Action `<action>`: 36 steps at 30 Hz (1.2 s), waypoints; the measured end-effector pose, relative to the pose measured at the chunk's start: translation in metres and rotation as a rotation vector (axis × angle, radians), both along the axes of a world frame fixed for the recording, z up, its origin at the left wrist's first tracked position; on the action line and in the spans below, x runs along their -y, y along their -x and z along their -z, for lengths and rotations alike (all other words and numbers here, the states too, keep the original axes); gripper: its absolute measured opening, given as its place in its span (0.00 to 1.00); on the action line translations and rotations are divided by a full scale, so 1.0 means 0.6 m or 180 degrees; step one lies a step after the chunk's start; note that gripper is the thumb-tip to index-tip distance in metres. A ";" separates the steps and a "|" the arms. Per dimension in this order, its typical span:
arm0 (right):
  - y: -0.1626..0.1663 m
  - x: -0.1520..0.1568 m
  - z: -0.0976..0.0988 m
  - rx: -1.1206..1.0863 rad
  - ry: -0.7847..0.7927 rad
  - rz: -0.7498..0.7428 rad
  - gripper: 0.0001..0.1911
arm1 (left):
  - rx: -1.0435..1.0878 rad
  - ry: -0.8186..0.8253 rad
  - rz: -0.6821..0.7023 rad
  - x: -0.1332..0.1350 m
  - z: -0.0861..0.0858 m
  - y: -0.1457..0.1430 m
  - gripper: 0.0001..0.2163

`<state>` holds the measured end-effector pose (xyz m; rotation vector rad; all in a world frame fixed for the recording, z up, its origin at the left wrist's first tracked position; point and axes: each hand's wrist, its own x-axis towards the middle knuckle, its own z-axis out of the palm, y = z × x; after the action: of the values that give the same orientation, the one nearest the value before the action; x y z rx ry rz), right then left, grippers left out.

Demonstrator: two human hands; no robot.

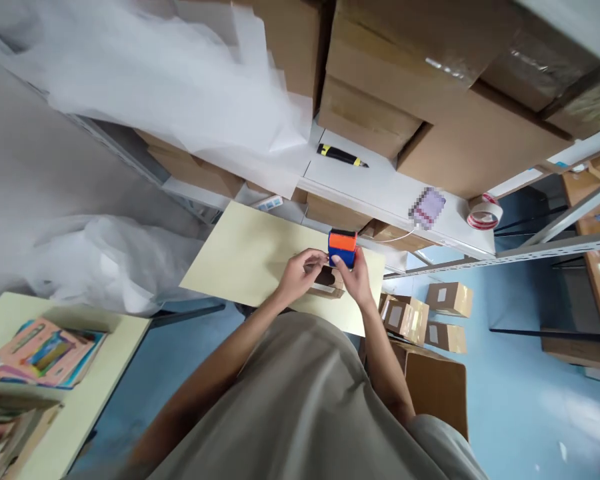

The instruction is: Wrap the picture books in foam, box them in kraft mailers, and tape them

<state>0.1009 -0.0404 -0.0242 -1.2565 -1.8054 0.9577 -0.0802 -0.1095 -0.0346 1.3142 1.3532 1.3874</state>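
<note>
My right hand (356, 277) is closed around an orange and blue tape dispenser (342, 247), held over a small cardboard box (327, 285) on the pale yellow table (240, 257). My left hand (300, 272) rests on the same box, its fingers curled and pinching at the top near the dispenser. What the left fingers pinch is too small to make out. The box is mostly hidden by both hands.
A white shelf (380, 190) behind the table carries a yellow-black utility knife (342, 155), a tape roll (485, 213) and large cartons (430, 73). White foam sheeting (145, 80) hangs at the left. Small boxes (447, 300) sit on the blue floor; books (43, 353) lie at lower left.
</note>
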 end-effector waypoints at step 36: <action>-0.049 0.155 0.002 0.0934 0.0008 -0.1003 0.24 | -0.0876 -0.0524 0.0438 0.113 -0.091 0.112 0.09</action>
<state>0.1301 -0.1333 -0.0255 -1.1831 -2.2825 0.9817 -0.1472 -0.1772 0.0202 1.7260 1.3168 1.2801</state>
